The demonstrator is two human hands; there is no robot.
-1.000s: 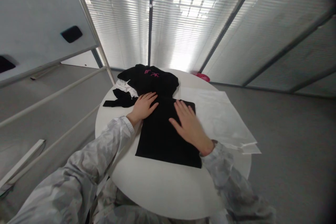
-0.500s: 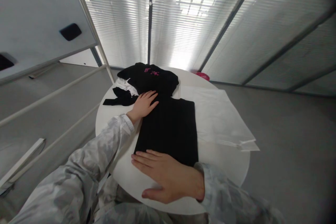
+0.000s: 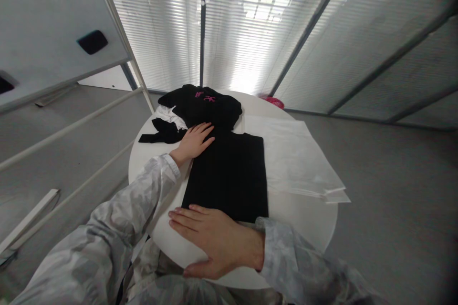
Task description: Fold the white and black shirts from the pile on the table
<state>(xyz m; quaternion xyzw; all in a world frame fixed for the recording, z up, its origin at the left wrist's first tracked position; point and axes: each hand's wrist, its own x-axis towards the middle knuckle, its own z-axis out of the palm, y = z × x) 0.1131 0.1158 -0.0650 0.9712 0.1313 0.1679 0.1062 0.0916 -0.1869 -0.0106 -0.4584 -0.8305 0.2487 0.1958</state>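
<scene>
A folded black garment (image 3: 229, 171), neat and roughly rectangular, lies flat on the round white table (image 3: 304, 219). My left hand (image 3: 196, 140) rests open on its upper left corner, fingers pointing right. Along the garment's near edge, my right hand (image 3: 218, 240) is stretched out with the thumb apart, its fingertips reaching past the lower left corner. Whether this hand presses on the cloth or hovers just over it, I cannot tell. Behind the folded piece sits a heap of black clothing (image 3: 218, 109) with pink markings, and white cloth (image 3: 170, 115) shows at its left.
Flat translucent plastic bags (image 3: 296, 157) lie at the table's right, one corner overhanging the edge. A pink object (image 3: 275, 102) shows beyond the far rim. To the left stands a white-framed board (image 3: 53, 19) with rails. Glass panels with blinds (image 3: 246, 47) rise behind.
My right hand has slid a little to the left along the garment's near edge. My left hand stays on the upper left corner. The view has shifted slightly.
</scene>
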